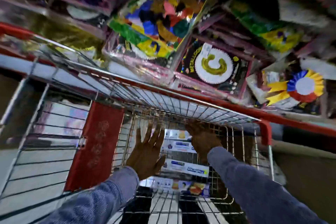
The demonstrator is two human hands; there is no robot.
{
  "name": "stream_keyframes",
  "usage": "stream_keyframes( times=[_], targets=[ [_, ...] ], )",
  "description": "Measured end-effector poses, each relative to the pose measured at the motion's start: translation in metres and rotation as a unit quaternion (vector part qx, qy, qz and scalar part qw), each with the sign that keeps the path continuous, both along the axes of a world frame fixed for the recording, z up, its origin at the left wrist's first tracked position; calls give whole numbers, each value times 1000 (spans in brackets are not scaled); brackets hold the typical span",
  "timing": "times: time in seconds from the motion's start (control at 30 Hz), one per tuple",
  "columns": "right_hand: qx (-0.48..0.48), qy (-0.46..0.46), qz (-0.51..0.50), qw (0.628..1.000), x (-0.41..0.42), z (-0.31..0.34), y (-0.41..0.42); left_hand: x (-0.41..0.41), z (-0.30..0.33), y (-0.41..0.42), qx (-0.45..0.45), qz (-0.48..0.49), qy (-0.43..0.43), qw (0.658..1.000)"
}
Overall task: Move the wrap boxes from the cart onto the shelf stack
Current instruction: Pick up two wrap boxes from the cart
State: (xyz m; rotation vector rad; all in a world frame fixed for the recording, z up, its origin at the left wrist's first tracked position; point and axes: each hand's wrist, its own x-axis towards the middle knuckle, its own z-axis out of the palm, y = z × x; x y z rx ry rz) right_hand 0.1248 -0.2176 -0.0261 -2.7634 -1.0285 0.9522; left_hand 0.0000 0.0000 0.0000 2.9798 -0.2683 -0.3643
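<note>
Several long white wrap boxes (185, 168) lie across the bottom of a wire shopping cart (163, 100) with a red rim. One box (179, 146) lies farther in, another with a food picture (183, 186) lies nearest me. Both of my arms, in blue sleeves, reach down into the basket. My left hand (147, 152) hovers over the boxes with its fingers spread and nothing in it. My right hand (201, 138) is deep at the far end of the basket, blurred, its fingers hidden against the far boxes.
Beyond the cart's far rim stand shelves of party goods: a pack of coloured balloons (154, 23), a black card with a gold letter (214, 65), a paper rosette (301, 87). A red flap (96, 143) hangs inside the cart's left side.
</note>
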Motion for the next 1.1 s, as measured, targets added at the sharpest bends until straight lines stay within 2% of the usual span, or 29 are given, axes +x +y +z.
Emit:
stream_keyframes(
  times=[0.07,0.27,0.4,0.47,0.6,0.7,0.87,0.97,1.1],
  targets=[
    [-47,56,-32,997,11,-26,9,4,-27,0,-2,-16,13,1000],
    [-86,63,87,990,33,-79,14,13,-77,-6,-44,-58,73,995],
    [-102,34,131,986,45,-82,13,22,-92,-22,-89,-93,76,989],
    [-101,18,123,987,47,-74,16,25,-100,-28,-71,-98,84,989],
    [-34,-25,93,995,45,-46,18,34,-119,-43,-37,-43,129,990],
    [-14,-40,69,997,38,-21,12,38,-118,-48,-3,-43,129,991],
    [23,-84,78,993,31,54,12,37,-72,-43,-25,-50,100,993],
    [55,-105,69,991,30,119,15,36,-11,-31,-36,-45,70,996],
    [124,-168,64,976,41,229,18,38,108,-15,-65,-25,1,998]
  ],
)
